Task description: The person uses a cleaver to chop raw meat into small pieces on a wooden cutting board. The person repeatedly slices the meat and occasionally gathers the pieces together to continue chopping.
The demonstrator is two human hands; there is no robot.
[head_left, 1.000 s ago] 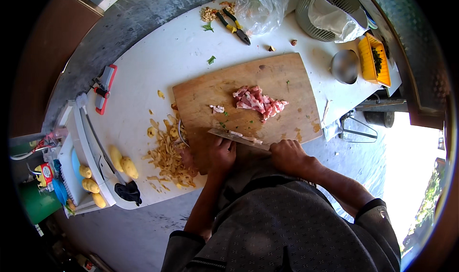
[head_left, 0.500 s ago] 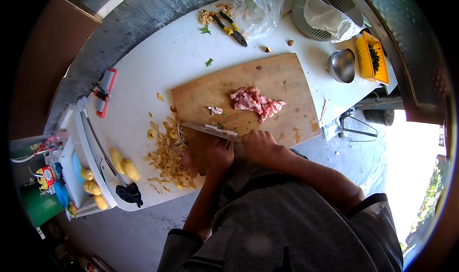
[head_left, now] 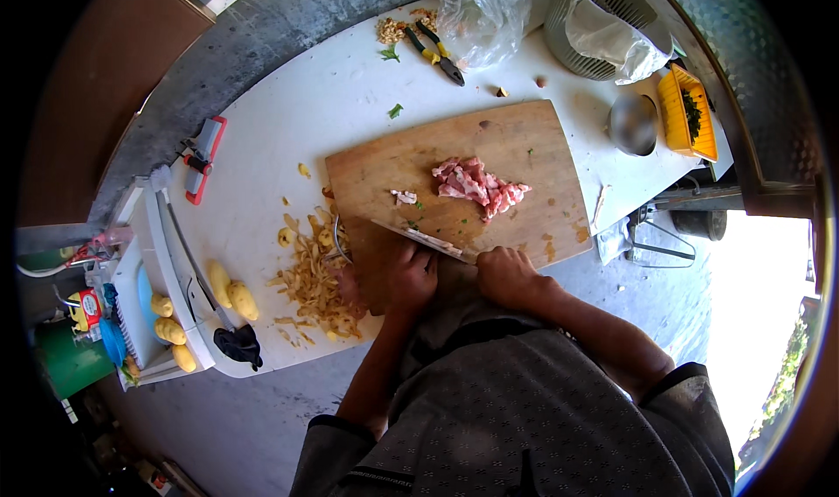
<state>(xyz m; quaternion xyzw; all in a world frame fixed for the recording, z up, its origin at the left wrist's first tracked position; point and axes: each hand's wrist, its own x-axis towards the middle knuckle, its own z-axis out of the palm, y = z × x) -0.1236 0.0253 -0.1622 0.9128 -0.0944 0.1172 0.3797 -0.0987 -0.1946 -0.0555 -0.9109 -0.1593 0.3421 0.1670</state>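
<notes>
My right hand [head_left: 509, 275] grips a kitchen knife [head_left: 411, 233], its blade slanting up and left over the near part of the wooden cutting board [head_left: 367, 173]. Just below the blade is my left hand [head_left: 412, 274], its fingers curled inward; what they press or hold is hidden. A pale strip of meat [head_left: 441, 244] lies along the blade. Farther up the board sits a heap of raw pink meat pieces [head_left: 479, 187], with a small whitish bit of meat [head_left: 404, 197] apart to its left.
Potato peelings [head_left: 316, 278] lie left of the board, beyond them peeled potatoes [head_left: 232, 291]. At the back are pliers [head_left: 437, 53], a clear plastic bag [head_left: 483, 18] and a grey basket [head_left: 603, 25]. A metal bowl [head_left: 633, 124] and a yellow basket [head_left: 686, 112] stand right.
The knife has tilted, its handle end moving right and down with my right hand. My left hand stays by the blade. The whole view has shifted slightly.
</notes>
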